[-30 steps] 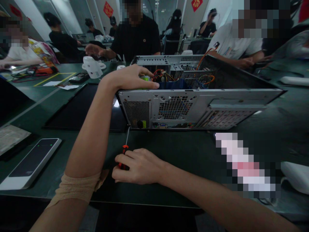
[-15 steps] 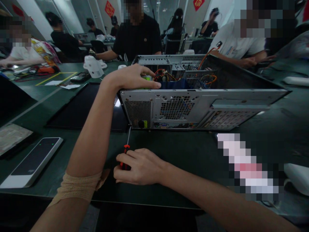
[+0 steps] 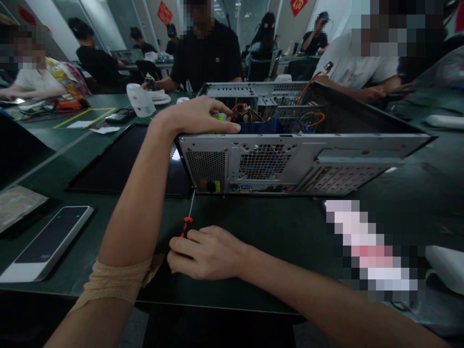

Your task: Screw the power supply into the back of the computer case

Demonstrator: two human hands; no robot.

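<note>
An opened computer case (image 3: 308, 150) lies on its side, its metal rear panel facing me and wires showing inside. My left hand (image 3: 201, 116) rests across its top left edge, with thumb and index finger spread over the power supply (image 3: 219, 117); the other fingers are partly hidden. My right hand (image 3: 208, 253) is closed around the handle of a red and black screwdriver (image 3: 187, 223). The screwdriver's thin shaft slants up to the lower left corner of the rear panel. Whether the tip sits in a screw is too small to tell.
A black side panel (image 3: 108, 164) lies left of the case. On the left are a white device with a dark screen (image 3: 54, 237) and a drive-like metal box (image 3: 21, 205). A pixelated object (image 3: 369, 246) lies at right. Several people sit beyond, one (image 3: 206, 53) directly opposite.
My right hand has slid slightly down and left along the screwdriver's handle, its fingers more curled. My left hand stays on the case. The person opposite has moved a hand holding something dark.
</note>
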